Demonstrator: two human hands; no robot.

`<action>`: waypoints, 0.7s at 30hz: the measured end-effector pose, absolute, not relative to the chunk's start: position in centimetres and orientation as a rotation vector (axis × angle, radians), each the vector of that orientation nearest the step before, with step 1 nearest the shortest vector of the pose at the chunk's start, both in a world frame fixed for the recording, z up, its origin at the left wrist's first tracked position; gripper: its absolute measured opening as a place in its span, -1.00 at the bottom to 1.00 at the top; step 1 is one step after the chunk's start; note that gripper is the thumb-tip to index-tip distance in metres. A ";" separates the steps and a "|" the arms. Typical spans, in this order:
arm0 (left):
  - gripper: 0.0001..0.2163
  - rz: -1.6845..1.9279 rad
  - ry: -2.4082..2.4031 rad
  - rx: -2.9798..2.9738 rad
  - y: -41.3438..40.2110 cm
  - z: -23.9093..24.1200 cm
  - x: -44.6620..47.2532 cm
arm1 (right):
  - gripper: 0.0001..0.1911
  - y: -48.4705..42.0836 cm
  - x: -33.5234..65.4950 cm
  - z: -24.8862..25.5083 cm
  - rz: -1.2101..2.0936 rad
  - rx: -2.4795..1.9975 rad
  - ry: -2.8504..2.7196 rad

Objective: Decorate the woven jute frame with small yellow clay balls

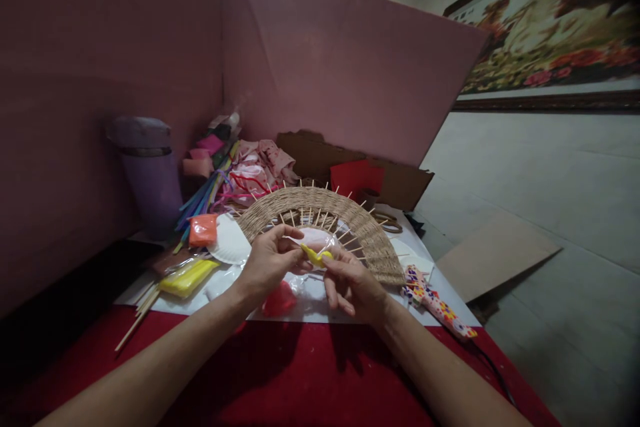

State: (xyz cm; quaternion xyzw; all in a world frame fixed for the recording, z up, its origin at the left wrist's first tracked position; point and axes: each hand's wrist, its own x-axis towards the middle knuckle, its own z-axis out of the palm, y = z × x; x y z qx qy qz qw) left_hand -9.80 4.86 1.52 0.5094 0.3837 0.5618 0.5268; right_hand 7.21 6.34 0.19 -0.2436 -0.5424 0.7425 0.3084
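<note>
A small strip of yellow modelling clay (315,255) is stretched between my two hands above the white sheet. My left hand (273,259) pinches near its left end, with thumb and forefinger close together. At the other end my right hand (353,279) grips it between thumb and fingertips, the lower fingers curled loosely. Just behind the hands stands a woven fan-shaped piece (320,199) of tan cord on thin sticks, whose tips poke out along the curved edge. Below the hands lies a red lump in clear wrap (280,299). A pale pink packet (316,239) shows behind the clay.
Left are a yellow clay packet (189,277), an orange packet (203,230), wooden sticks (135,323), pipe cleaners (203,197) and a purple tumbler (153,180). Right are a patterned glue gun (440,310) with a cable and scissors (389,222). Cardboard (400,180) leans behind.
</note>
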 end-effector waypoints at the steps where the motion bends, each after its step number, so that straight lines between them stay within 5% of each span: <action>1: -0.71 1.344 0.922 1.224 4.9 1.5 -9.8 | -0.40 6.3 7.2 0.3 1.968 -0.646 -1.434; 12: -0.74 1.286 0.978 1.254 4.6 1.7 -9.7 | -0.45 6.7 7.6 0.0 2.029 -0.601 -1.415; 21: -0.83 1.344 1.028 1.165 4.6 2.5 -10.3 | -0.45 6.5 7.0 -0.8 1.686 -0.753 -1.601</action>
